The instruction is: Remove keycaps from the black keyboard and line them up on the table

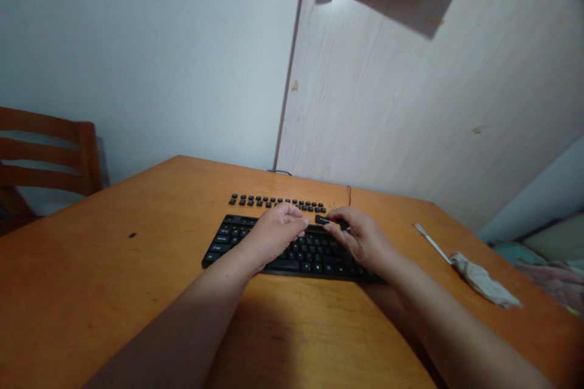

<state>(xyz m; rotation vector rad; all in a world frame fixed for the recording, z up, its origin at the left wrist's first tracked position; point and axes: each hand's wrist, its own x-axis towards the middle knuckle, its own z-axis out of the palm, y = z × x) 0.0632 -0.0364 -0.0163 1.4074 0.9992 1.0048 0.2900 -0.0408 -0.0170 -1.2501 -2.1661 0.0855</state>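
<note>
A black keyboard (292,264) lies on the wooden table, its rows of keys partly covered by both hands. Over its middle, my left hand (279,231) has thumb and fingertips pinched together; whatever may be between them is hidden. My right hand (358,234) is over the keyboard's right part, thumb and index finger closed on a wide black keycap (322,219) with a small white marking. Behind the keyboard, several loose black keycaps (250,202) are laid out in two rows, some of them hidden by my left hand.
One small black piece (132,235) lies apart on the left of the table (173,206). A white-handled brush (433,243) and a crumpled pale cloth (483,279) lie at the right. A wooden chair (50,158) stands left; a thin cable (349,194) reaches the back edge by the wall.
</note>
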